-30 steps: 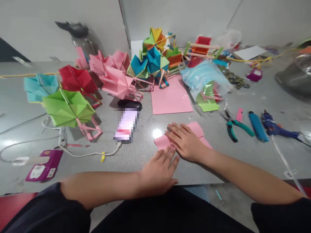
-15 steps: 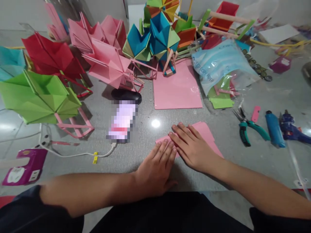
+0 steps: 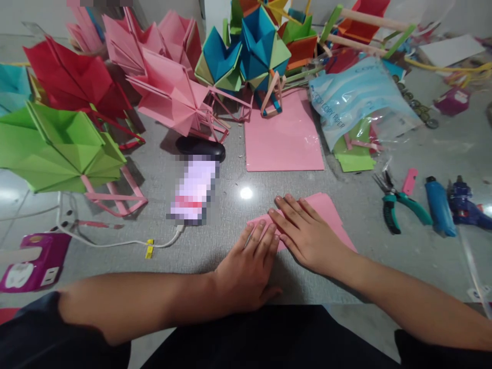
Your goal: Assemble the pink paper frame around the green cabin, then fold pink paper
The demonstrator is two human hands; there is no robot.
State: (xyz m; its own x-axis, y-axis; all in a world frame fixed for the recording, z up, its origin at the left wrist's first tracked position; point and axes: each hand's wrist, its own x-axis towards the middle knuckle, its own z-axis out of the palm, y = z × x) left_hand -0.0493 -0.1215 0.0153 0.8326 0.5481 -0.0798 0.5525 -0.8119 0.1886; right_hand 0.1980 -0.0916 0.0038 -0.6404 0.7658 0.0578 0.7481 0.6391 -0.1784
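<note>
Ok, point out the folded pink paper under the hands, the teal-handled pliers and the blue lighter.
Folded pink paper [image 3: 326,207]: head view, on its bare far right part beyond the fingers.
Teal-handled pliers [image 3: 417,209]: head view, on the right handle.
Blue lighter [image 3: 439,207]: head view, on the middle of its body.

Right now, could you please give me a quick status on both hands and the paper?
Left hand and right hand flat, pressing the folded pink paper. Paper on the table. Nothing obstructing.
</note>
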